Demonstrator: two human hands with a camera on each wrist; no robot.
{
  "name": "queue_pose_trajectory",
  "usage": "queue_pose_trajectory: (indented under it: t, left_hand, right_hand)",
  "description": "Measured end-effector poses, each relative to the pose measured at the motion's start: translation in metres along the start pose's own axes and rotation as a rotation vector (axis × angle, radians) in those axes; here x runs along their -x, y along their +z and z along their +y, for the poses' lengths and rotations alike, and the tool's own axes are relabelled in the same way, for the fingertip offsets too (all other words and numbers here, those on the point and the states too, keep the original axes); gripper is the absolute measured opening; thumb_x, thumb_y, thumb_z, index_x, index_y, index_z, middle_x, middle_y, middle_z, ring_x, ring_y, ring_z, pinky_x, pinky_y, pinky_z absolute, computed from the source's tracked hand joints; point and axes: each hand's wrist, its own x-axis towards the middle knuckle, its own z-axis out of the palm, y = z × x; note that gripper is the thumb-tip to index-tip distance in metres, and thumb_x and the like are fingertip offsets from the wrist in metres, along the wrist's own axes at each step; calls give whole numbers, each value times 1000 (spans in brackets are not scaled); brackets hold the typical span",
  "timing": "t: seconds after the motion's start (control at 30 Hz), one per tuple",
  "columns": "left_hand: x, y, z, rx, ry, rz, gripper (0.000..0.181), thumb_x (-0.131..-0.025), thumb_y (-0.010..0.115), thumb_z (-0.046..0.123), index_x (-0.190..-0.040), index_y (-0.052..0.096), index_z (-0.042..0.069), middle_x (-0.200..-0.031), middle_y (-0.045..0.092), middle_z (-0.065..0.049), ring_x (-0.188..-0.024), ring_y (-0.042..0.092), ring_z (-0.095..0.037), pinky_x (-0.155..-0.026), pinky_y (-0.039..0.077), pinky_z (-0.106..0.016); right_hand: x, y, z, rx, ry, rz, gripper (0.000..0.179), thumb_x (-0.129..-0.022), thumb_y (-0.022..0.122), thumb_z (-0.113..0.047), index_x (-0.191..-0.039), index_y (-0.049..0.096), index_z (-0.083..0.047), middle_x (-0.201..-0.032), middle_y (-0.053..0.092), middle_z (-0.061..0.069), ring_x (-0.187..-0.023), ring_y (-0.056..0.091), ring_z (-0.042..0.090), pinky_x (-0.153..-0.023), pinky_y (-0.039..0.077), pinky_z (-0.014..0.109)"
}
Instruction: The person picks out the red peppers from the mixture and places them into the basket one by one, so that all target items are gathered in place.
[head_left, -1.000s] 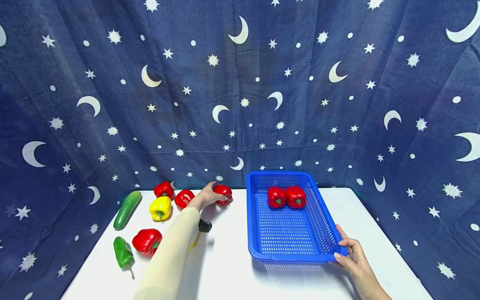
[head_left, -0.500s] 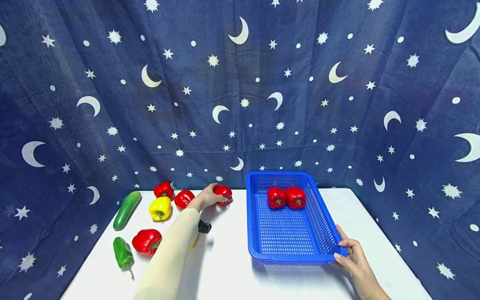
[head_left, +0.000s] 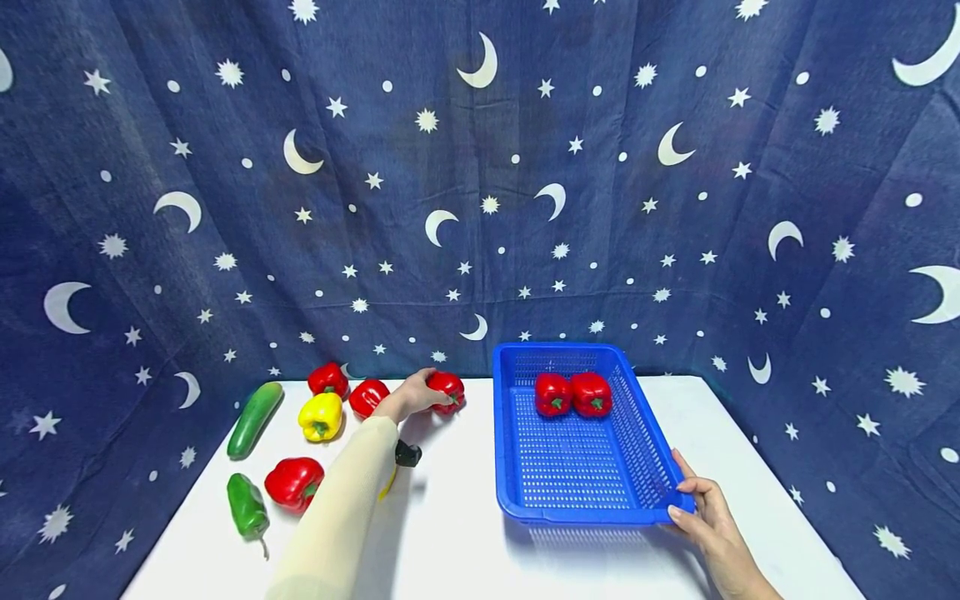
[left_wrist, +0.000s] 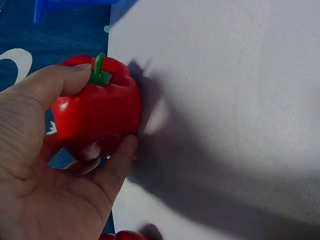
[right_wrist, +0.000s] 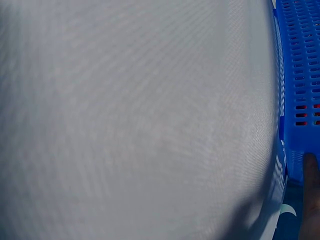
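Observation:
At the back of the white table my left hand (head_left: 407, 398) holds a red bell pepper (head_left: 447, 387). In the left wrist view the thumb lies by the green stem of the bell pepper (left_wrist: 102, 112), and the other fingers curl under its far side and bottom. My right hand (head_left: 714, 527) grips the near right corner of a blue plastic basket (head_left: 501, 450), thumb on the rim and fingers around the outside. Two red bell peppers sit side by side in its far half, the left one (head_left: 552, 393) touching the right one (head_left: 592, 393). Only one finger (right_wrist: 310, 190) shows beside the basket in the right wrist view.
Left of my arm lie a cucumber (head_left: 255, 421), a green pepper (head_left: 247, 505), a yellow bell pepper (head_left: 321, 417) and several red bell peppers, one of them near the front (head_left: 293, 485). A starry blue curtain (head_left: 480, 167) surrounds the white table (head_left: 450, 517).

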Motion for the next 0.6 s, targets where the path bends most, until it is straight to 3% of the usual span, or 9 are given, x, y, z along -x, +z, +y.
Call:
queue_pose_trajectory:
  t: [0.37,0.6]
  left_hand:
    - [8,-11,3,-122,-19,-87,86,-84,80,16,-158,37,6,-148,47,-22,-129,49,-35,-107,46,-44]
    - [13,-17,2,-60,-63,-198,84,-81,83,9,-154,40,10,-141,48,-22,-119,55,-32,-99,54,-39]
  right_hand:
    - [0,-1,1,-11,-19,-6,28,-104,46,3,-125,28,5,-172,7,5,-130,40,-12,-92,54,25]
    - [0,0,1,13,-5,5,27,-104,48,2,-124,30,3,-172,8,5,-130,39,-12,-90,54,24]
